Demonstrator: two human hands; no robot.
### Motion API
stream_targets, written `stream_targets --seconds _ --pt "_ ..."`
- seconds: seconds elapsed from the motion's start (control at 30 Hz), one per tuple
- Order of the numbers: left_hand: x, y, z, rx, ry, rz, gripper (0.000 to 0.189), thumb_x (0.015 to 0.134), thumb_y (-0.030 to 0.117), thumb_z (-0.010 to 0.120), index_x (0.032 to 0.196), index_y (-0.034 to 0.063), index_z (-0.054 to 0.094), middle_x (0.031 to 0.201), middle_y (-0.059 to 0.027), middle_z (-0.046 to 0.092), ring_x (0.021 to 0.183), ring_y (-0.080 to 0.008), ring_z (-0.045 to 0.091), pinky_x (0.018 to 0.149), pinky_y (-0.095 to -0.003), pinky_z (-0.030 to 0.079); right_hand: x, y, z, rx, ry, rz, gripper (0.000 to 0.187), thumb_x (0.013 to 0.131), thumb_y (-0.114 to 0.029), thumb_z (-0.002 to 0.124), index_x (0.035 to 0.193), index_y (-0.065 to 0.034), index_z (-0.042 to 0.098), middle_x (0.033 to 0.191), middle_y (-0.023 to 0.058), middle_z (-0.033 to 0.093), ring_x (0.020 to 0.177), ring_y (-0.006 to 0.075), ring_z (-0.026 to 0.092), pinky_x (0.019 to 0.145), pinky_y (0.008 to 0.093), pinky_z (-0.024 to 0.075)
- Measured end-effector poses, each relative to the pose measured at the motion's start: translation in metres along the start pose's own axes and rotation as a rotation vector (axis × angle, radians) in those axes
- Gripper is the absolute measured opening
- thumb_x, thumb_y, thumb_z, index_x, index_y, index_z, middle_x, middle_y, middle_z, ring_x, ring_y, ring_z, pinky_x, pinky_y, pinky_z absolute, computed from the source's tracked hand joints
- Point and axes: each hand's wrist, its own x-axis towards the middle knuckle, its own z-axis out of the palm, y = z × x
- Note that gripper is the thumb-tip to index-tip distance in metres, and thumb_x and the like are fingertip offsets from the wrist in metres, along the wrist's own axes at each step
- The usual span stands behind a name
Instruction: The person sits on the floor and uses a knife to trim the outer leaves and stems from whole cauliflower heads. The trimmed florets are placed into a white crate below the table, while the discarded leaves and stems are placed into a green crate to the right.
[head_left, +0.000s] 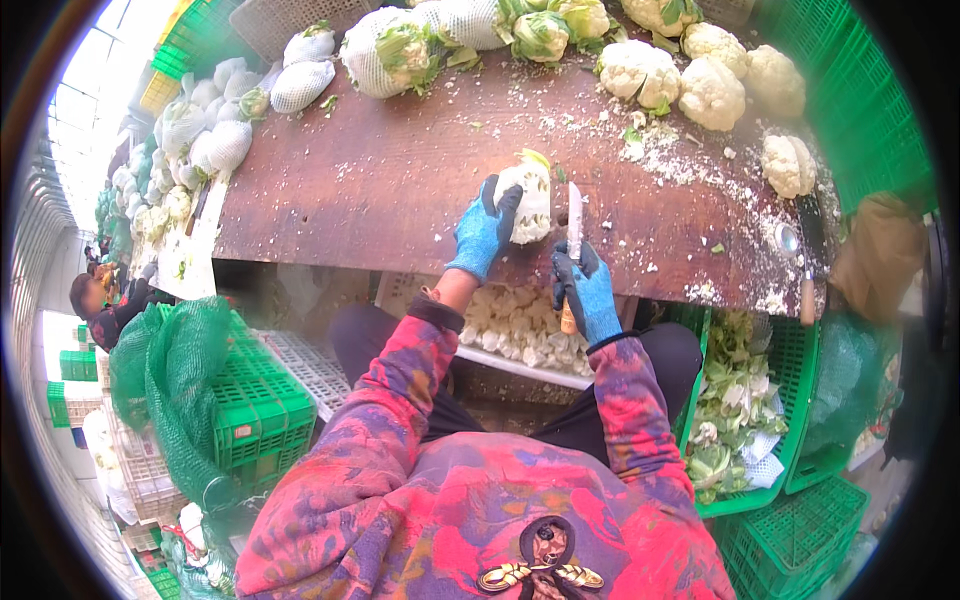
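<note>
My left hand (484, 225), in a blue knit glove with dark coated fingers, grips a cut piece of cauliflower (531, 199) over the brown wooden table (360, 195). The piece shows a pale flat cut face with a yellow-green leaf at its top. In my right hand (585, 289), gloved the same way, is a knife with a wooden handle (568, 319). Its blade (574, 217) points away from me, just right of the cauliflower and apart from it. Below the table edge, between my knees, a white crate (517, 363) holds many cauliflower florets (517, 322).
Whole cauliflowers (712, 94) and net-wrapped heads (382, 52) line the table's far side. A second knife (808, 277) lies at the right edge. A green crate of leaf trimmings (799, 390) stands at right, stacked green crates (262, 420) at left. Another person (112, 311) is far left.
</note>
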Motion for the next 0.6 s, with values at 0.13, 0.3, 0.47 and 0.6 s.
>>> stream_targets --seconds 0.13,0.3,0.47,0.6 --pt "-0.002 -0.022 0.010 -0.300 0.101 0.088 0.058 0.089 0.042 0.042 0.127 -0.0008 0.037 0.125 -0.0263 0.040 0.116 -0.0386 0.040 0.095 -0.0406 0.034 -0.003 0.012 0.022 -0.158 -0.044 0.003 0.016 0.083 -0.015 0.056 0.093 -0.0044 0.051 0.061 0.0022 0.048 0.042 0.0103 0.045 0.037 0.0252 0.0385" --pt "-0.002 -0.034 0.019 -0.419 0.117 0.104 0.057 0.089 0.040 0.043 0.128 -0.0002 0.035 0.124 -0.0257 0.041 0.116 -0.0387 0.040 0.095 -0.0399 0.034 0.002 0.018 0.035 -0.409 -0.064 -0.007 0.020 0.082 -0.018 0.056 0.092 -0.0018 0.049 0.063 0.0091 0.053 0.043 0.0134 0.050 0.039 0.0290 0.0421" --pt "-0.014 -0.022 0.017 -0.325 0.166 0.150 0.055 0.088 0.038 0.045 0.128 0.0009 0.035 0.124 -0.0250 0.041 0.116 -0.0387 0.039 0.095 -0.0404 0.034 0.012 0.018 0.033 -0.897 0.001 -0.151 0.028 0.078 -0.022 0.052 0.096 0.0002 0.051 0.085 0.0251 0.059 0.085 0.0416 0.055 0.075 0.0474 0.0438" --pt "-0.020 -0.012 0.015 -0.195 0.186 0.244 0.052 0.089 0.034 0.045 0.127 0.0001 0.036 0.124 -0.0231 0.042 0.115 -0.0358 0.042 0.095 -0.0377 0.035 0.018 0.010 0.025 -1.107 -0.024 -0.110 0.028 0.076 -0.020 0.050 0.091 0.0027 0.055 0.088 0.0280 0.058 0.087 0.0400 0.057 0.077 0.0459 0.0455"
